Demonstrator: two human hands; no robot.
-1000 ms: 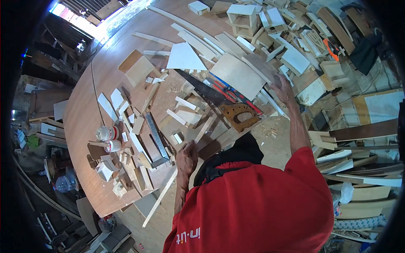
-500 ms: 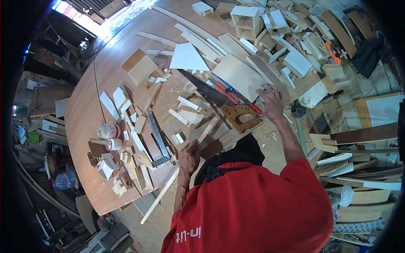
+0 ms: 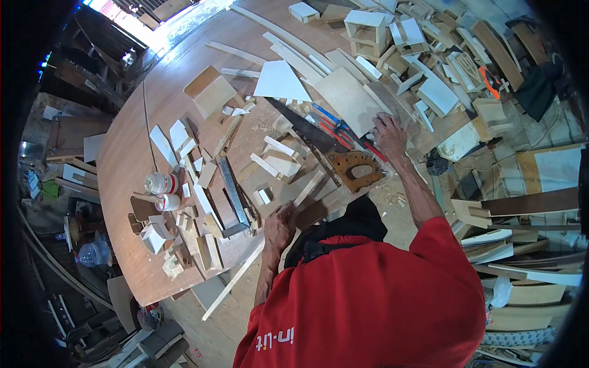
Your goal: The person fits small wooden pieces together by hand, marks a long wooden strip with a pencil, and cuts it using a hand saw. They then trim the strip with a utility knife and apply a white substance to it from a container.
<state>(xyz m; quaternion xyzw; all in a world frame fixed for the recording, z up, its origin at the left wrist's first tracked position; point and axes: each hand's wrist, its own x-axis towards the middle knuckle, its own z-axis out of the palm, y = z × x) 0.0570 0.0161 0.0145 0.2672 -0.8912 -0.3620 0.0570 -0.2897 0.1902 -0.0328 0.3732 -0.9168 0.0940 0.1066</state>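
Note:
My left hand (image 3: 280, 226) is closed around a long thin wooden strip (image 3: 233, 281), which slants past the near table edge. My right hand (image 3: 391, 136) is at the near right edge of a pale wooden board (image 3: 348, 101), its bent fingers on that edge. Just below the board lie blue-handled pliers (image 3: 329, 114) and a red-handled tool (image 3: 334, 131). A handsaw with a wooden handle (image 3: 356, 170) lies on the bench between my hands, its dark blade pointing away. Next to my left hand are a metal square (image 3: 233, 195) and a small wood block (image 3: 263, 196).
On the bench (image 3: 123, 184) stand glue jars (image 3: 161, 183) among wood offcuts. A white panel (image 3: 283, 81) lies beyond the saw blade. Small wooden box pieces (image 3: 367, 30) are heaped at the far right, with an orange-handled tool (image 3: 489, 83). Curved wood pieces (image 3: 534, 288) are stacked at right.
The pale board has shifted slightly away from me along with my right hand, uncovering more of the coloured tools. My left hand keeps its hold on the strip. The view has shifted a little.

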